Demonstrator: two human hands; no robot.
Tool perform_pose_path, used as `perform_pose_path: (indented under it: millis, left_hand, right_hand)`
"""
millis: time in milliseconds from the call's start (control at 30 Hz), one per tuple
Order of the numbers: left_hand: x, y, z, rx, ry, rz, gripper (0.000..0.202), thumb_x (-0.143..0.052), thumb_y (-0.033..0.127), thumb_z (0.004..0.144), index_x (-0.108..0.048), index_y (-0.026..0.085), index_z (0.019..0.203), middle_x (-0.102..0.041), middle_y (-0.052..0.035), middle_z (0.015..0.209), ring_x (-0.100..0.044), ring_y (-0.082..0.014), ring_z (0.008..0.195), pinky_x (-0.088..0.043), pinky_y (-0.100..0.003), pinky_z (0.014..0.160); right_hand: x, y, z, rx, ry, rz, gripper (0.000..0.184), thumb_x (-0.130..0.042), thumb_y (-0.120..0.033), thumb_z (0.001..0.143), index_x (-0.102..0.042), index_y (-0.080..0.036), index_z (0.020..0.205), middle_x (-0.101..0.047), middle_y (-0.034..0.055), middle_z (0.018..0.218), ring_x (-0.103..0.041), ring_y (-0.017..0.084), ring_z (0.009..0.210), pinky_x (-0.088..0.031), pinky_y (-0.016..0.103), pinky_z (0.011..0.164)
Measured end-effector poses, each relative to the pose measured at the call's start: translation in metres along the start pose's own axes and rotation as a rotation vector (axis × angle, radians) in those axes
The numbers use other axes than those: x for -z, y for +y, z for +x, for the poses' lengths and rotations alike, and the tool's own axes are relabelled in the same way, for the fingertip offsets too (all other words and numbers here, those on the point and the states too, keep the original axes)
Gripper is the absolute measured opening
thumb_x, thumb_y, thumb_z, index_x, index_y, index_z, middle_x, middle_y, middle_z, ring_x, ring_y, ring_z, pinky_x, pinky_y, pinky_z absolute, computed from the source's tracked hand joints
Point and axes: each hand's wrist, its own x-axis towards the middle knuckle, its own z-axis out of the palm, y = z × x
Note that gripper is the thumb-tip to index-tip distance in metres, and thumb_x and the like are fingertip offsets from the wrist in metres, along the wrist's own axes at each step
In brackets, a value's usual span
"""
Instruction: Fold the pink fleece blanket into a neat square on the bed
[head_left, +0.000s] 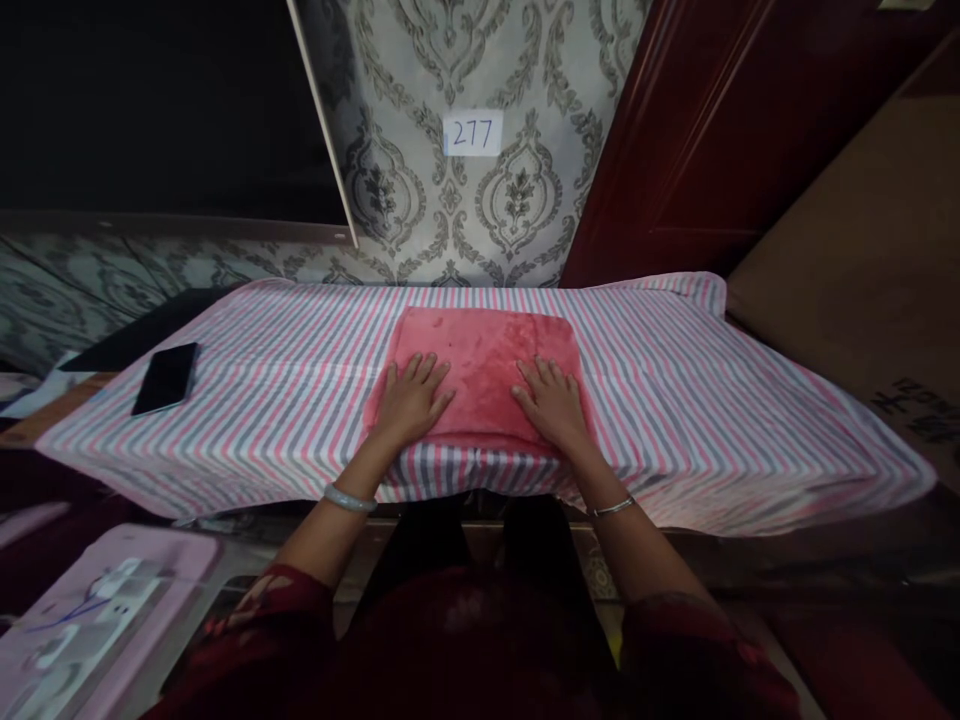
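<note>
A folded red plush cloth (480, 375) lies flat near the front edge of a table covered with a striped tablecloth (675, 390). On its left part rests my left hand (411, 400), palm down with the fingers spread. My right hand (553, 402) presses flat on the right part, its fingers also apart. Neither hand grips the cloth. Both palms hide small areas of it. The plush surface looks slightly rumpled and darker toward the upper right.
A black phone (166, 379) lies on the tablecloth at the left. Behind the table are a dark screen (165, 110) and a paper marked 277 (472, 133) on the wall. A large cardboard box (870, 260) stands at the right. A pink-lidded container (112, 600) is at lower left.
</note>
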Motion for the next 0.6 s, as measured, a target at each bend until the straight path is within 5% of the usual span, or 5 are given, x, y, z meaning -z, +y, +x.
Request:
perform_pose_path:
  millis: [167, 267, 433, 600]
  left_hand:
    - [-0.003, -0.027, -0.033, 0.03, 0.114, 0.018, 0.055, -0.033, 0.047, 0.103, -0.05, 0.024, 0.15, -0.042, -0.0102, 0.162, -0.03, -0.0309, 0.153, -0.016, -0.058, 0.125]
    - [-0.011, -0.052, -0.056, 0.083, 0.146, -0.036, 0.058, -0.033, 0.045, 0.102, -0.043, 0.024, 0.155, -0.032, -0.0089, 0.166, -0.026, -0.0319, 0.154, -0.024, -0.057, 0.123]
    - [-0.02, -0.073, -0.072, -0.054, 0.148, -0.181, 0.069, -0.037, 0.049, 0.101, -0.028, 0.016, 0.16, -0.015, -0.0137, 0.171, -0.022, -0.0259, 0.156, -0.029, -0.044, 0.123]
    - [-0.017, -0.075, -0.07, -0.095, 0.204, -0.082, 0.075, -0.061, 0.05, 0.091, -0.036, 0.024, 0.157, -0.023, -0.0134, 0.169, -0.017, -0.0355, 0.156, -0.023, -0.057, 0.124]
  right_hand:
    - [0.003, 0.018, -0.016, 0.039, 0.005, -0.01, 0.056, -0.029, -0.046, 0.106, -0.042, -0.025, 0.156, -0.038, 0.009, 0.163, -0.029, 0.029, 0.151, -0.024, 0.052, 0.12]
    - [-0.004, 0.042, -0.037, 0.019, 0.052, 0.007, 0.056, -0.03, -0.045, 0.105, -0.042, -0.026, 0.156, -0.035, 0.0084, 0.164, -0.025, 0.031, 0.153, -0.026, 0.056, 0.119]
    - [-0.018, 0.081, -0.073, 0.176, 0.063, 0.184, 0.064, -0.032, -0.045, 0.103, -0.028, -0.02, 0.162, -0.02, 0.0106, 0.17, -0.022, 0.025, 0.155, -0.03, 0.045, 0.121]
    - [-0.021, 0.094, -0.088, 0.271, 0.112, 0.288, 0.076, -0.049, -0.052, 0.099, -0.021, -0.025, 0.164, -0.016, 0.0107, 0.171, -0.023, 0.028, 0.155, -0.032, 0.048, 0.122]
